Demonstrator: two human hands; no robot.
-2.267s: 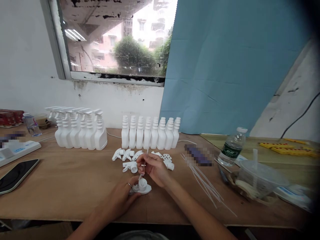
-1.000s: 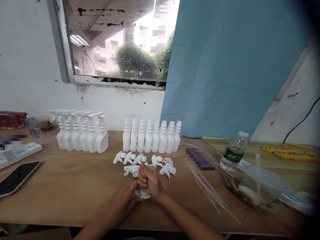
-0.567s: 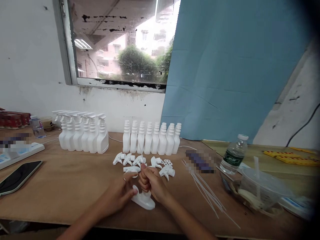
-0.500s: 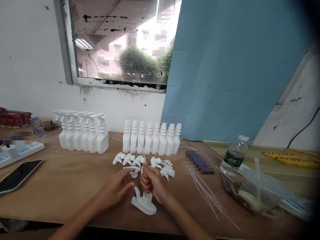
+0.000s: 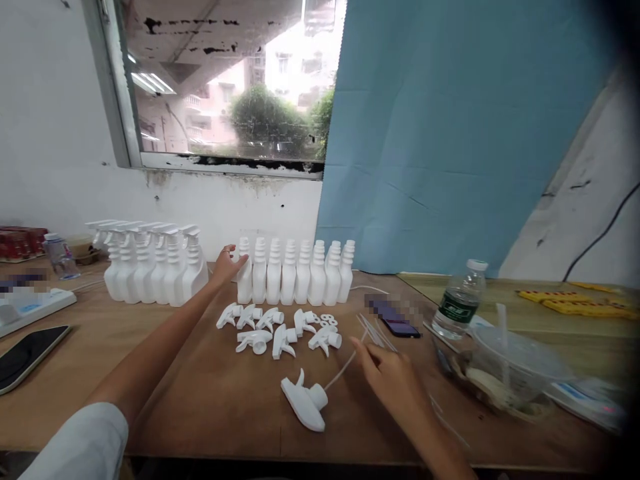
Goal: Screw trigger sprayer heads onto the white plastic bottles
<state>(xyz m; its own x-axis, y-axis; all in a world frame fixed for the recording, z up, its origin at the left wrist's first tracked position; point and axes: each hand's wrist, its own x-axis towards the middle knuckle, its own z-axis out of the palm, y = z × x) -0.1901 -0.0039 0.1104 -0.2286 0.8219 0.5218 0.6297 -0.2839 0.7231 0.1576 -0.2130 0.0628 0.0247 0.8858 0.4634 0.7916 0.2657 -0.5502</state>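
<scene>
Left hand (image 5: 227, 261) open, fingertips touching the end bottle of the row of capless white plastic bottles (image 5: 295, 272): light, stiff, smooth, tips easily, so grip around the body below the ribbed neck. Right hand (image 5: 395, 380) open, empty, white plastic trigger sprayer head with thin dip tube (image 5: 306, 402) just left of it

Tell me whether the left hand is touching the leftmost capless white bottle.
Touching. In the head view the left hand reaches the leftmost capless bottle, fingers meeting its neck with no gap visible.
</scene>
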